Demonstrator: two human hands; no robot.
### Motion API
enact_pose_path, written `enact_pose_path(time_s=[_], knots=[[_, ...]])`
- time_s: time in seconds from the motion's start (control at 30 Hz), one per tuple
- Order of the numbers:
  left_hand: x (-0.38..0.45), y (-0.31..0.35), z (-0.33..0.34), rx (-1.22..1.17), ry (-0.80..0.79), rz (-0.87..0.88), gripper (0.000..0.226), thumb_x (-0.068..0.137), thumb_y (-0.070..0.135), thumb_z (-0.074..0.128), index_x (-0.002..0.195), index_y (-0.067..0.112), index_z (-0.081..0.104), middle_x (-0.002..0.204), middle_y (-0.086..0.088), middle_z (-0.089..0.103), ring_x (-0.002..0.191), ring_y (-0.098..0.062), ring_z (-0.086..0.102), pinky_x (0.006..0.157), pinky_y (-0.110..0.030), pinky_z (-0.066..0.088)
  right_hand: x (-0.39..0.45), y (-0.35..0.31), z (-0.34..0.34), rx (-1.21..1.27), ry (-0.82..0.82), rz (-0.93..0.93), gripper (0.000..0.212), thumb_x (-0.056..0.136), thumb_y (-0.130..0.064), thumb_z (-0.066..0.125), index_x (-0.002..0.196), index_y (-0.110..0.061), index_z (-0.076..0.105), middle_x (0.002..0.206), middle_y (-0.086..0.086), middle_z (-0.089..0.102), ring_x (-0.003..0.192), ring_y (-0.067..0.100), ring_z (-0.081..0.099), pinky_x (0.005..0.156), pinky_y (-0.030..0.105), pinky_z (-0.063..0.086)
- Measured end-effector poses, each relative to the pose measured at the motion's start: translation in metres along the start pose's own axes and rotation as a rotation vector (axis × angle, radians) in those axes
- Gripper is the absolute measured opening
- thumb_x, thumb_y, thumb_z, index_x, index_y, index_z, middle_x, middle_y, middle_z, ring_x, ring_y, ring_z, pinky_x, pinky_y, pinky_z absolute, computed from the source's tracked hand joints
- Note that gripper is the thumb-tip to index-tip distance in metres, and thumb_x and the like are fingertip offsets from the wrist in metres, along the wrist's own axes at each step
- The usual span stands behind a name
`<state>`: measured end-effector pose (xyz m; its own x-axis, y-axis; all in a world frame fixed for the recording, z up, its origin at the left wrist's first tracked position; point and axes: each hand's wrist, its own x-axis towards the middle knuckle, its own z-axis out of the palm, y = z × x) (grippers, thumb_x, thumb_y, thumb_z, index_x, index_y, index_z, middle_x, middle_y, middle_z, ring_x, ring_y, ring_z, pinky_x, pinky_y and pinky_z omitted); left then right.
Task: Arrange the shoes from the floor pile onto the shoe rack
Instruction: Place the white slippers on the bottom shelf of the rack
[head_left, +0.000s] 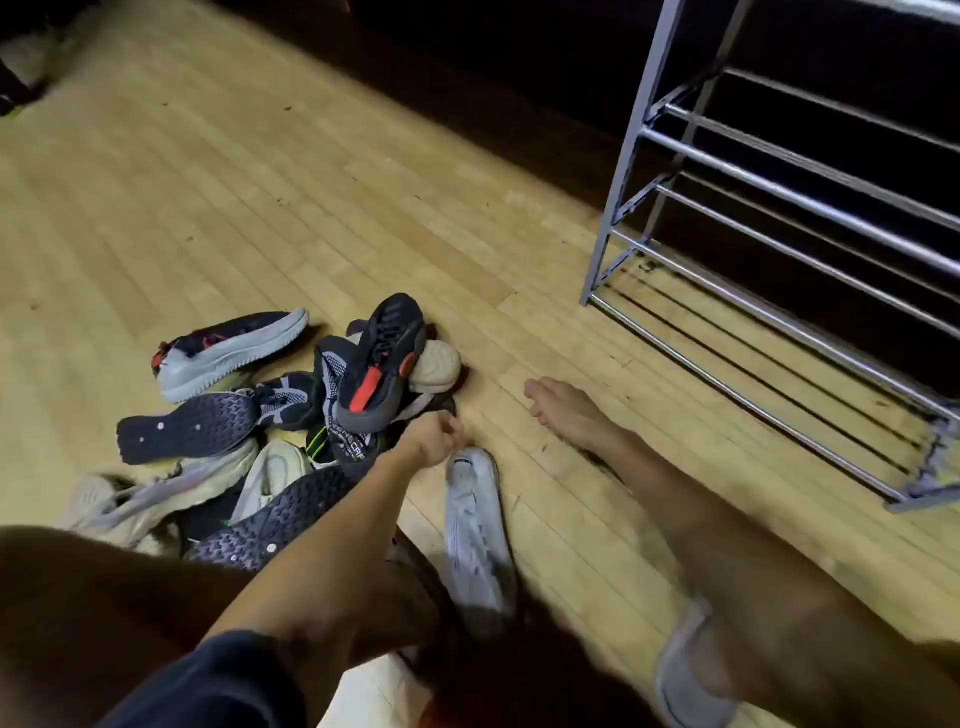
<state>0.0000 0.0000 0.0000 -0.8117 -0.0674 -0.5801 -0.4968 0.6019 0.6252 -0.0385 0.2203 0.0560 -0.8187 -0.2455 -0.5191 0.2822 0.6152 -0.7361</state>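
Dark sleeve (208, 686) at 7 o'clock, nearest of all, with bare forearm stretching up toward the centre. Behind it all, pale wooden floor (260, 182), filling most of the view. At 2 o'clock, metal shoe rack (623, 171), standing on the floor with bare rod tiers, well apart from the shoes. From 5 o'clock toward the centre, a bare leg ending in a bare foot (563, 413), between rack and shoes. At 9 o'clock, floor pile (291, 415) of jumbled shoes, several sole-up. Topping the pile, black shoe with red patch (379, 364), tilted toe-up. At the pile's 10 o'clock edge, dark shoe with grey sole (228, 353), lying on its side. Just beside the pile at 6 o'clock, white shoe (475, 525), lying lengthwise on the floor. Blurred grey shoe (691, 670) at 5 o'clock, beside the leg. At the centre, left hand (434, 441), at the pile's near edge, just above the white shoe's far end; fingers (457, 428) curled downward, but cannot tell whether gripping anything.
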Motion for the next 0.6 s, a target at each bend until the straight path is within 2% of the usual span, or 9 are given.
enact_pose_path(time_s=[0.07,0.1,0.17,0.23,0.27,0.33,0.4,0.47,0.6], knots=[[0.005,-0.010,0.008,0.133,-0.018,0.006,0.008,0.090,0.020,0.062,0.094,0.015,0.058,0.088,0.002,0.061,0.086,-0.019,0.059,0.075,-0.025,0.046,0.003,0.009,0.004,-0.039,-0.026,0.039,0.046,0.098,-0.053,0.035,0.103,-0.016,0.062,0.108,0.006,0.066,0.103,0.024,0.060,0.096,0.038,0.046],[0.008,-0.015,0.014,0.161,-0.024,0.009,0.009,0.091,0.021,0.062,0.095,0.016,0.057,0.089,0.003,0.059,0.088,-0.019,0.057,0.076,-0.023,0.043,0.004,0.015,0.007,-0.054,-0.044,0.057,0.046,0.097,-0.056,0.033,0.102,-0.019,0.060,0.111,0.006,0.066,0.106,0.025,0.060,0.099,0.040,0.046],[0.011,-0.018,0.026,0.060,-0.030,-0.021,0.009,0.093,0.012,0.060,0.100,0.016,0.055,0.088,0.005,0.054,0.092,-0.015,0.049,0.068,-0.011,0.039,0.007,0.025,0.012,-0.068,-0.068,0.083,0.046,0.097,-0.057,0.032,0.104,-0.021,0.060,0.116,0.006,0.065,0.110,0.026,0.059,0.102,0.043,0.044],[0.019,-0.016,0.035,-0.021,-0.034,-0.054,0.024,0.094,0.000,0.056,0.117,0.005,0.055,0.100,-0.002,0.054,0.094,-0.016,0.049,0.063,-0.005,0.040,0.011,0.032,0.013,-0.077,-0.071,0.104,0.052,0.097,-0.059,0.030,0.112,-0.020,0.061,0.119,0.005,0.065,0.113,0.026,0.058,0.104,0.043,0.042],[0.021,-0.015,0.039,-0.004,-0.041,-0.050,0.035,0.094,-0.002,0.055,0.128,-0.001,0.051,0.105,-0.007,0.053,0.091,-0.015,0.051,0.065,-0.007,0.041,0.011,0.034,0.013,-0.078,-0.074,0.115,0.059,0.093,-0.064,0.028,0.117,-0.021,0.061,0.121,0.005,0.065,0.114,0.025,0.058,0.105,0.044,0.042],[0.027,-0.017,0.046,0.042,-0.094,-0.049,0.043,0.093,0.000,0.056,0.135,0.000,0.047,0.104,-0.006,0.053,0.086,-0.014,0.053,0.073,-0.015,0.044,0.013,0.042,0.012,-0.044,-0.073,0.163,0.071,0.084,-0.071,0.027,0.124,-0.023,0.061,0.120,0.003,0.065,0.114,0.023,0.059,0.107,0.046,0.041],[0.031,-0.021,0.050,0.197,-0.058,-0.059,0.041,0.092,0.017,0.062,0.132,0.012,0.055,0.114,-0.004,0.059,0.102,-0.020,0.059,0.088,-0.024,0.045,0.013,0.052,0.009,-0.027,-0.069,0.186,0.070,0.084,-0.070,0.027,0.122,-0.022,0.062,0.114,0.000,0.067,0.111,0.022,0.060,0.106,0.047,0.042],[0.033,-0.024,0.050,0.236,-0.038,-0.075,0.041,0.090,0.027,0.064,0.130,0.020,0.058,0.126,-0.007,0.061,0.115,-0.025,0.058,0.101,-0.030,0.044,0.011,0.059,0.003,-0.024,-0.057,0.208,0.071,0.083,-0.072,0.026,0.122,-0.025,0.062,0.114,-0.003,0.067,0.111,0.021,0.060,0.106,0.046,0.042],[0.034,-0.019,0.041,0.232,-0.076,-0.088,0.049,0.086,0.032,0.071,0.129,0.014,0.058,0.127,-0.005,0.061,0.122,-0.025,0.055,0.106,-0.032,0.041,0.010,0.074,-0.004,-0.012,-0.042,0.267,0.058,0.094,-0.064,0.029,0.118,-0.024,0.064,0.112,0.002,0.068,0.110,0.022,0.061,0.105,0.044,0.043]])
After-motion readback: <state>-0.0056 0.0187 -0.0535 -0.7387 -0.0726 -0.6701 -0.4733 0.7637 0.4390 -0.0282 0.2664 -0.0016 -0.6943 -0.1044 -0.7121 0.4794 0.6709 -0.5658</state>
